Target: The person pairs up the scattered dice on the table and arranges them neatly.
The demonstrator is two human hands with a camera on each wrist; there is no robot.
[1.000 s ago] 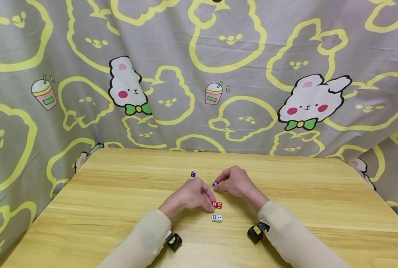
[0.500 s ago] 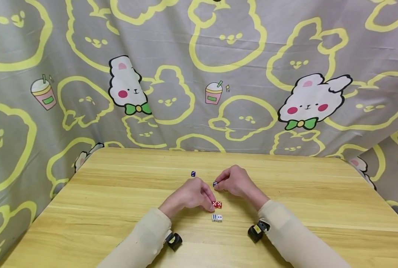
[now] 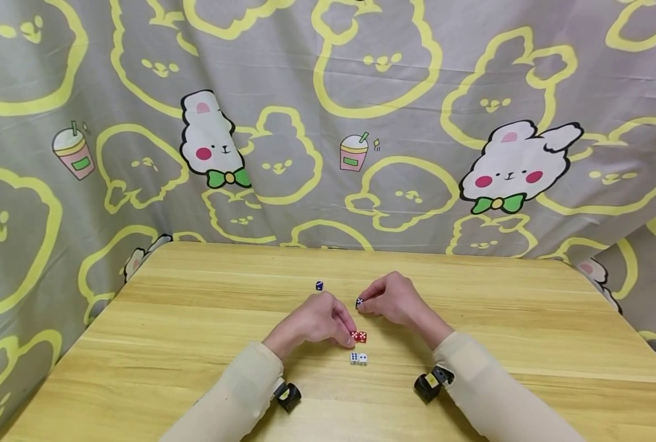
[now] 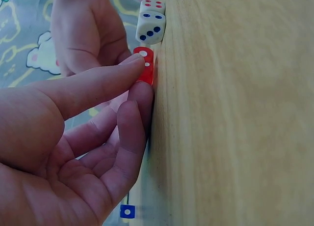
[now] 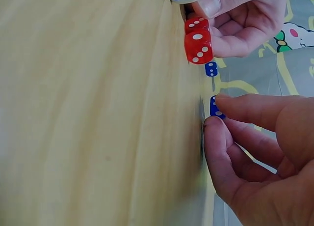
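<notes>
In the head view my left hand (image 3: 314, 320) pinches the left one of two red dice between thumb and fingers. The other red die (image 3: 363, 337) sits right beside it. My right hand (image 3: 395, 299) holds a blue die (image 5: 216, 107) by thumb and fingertips, close over the table beyond the red pair. Part of that die is covered by the fingers. Nearer the body, two white dice (image 3: 358, 359) stand side by side. A second blue die (image 3: 319, 286) lies apart, beyond the left hand.
All the dice are on a light wooden table (image 3: 195, 307). A grey curtain (image 3: 306, 92) with yellow outlines and cartoon rabbits hangs behind it and at the sides. Black wrist cameras (image 3: 288, 397) sit below both sleeves.
My right hand has shifted slightly to the right with the blue die between its fingers. The left hand stays at the red dice, and the other dice keep their places.
</notes>
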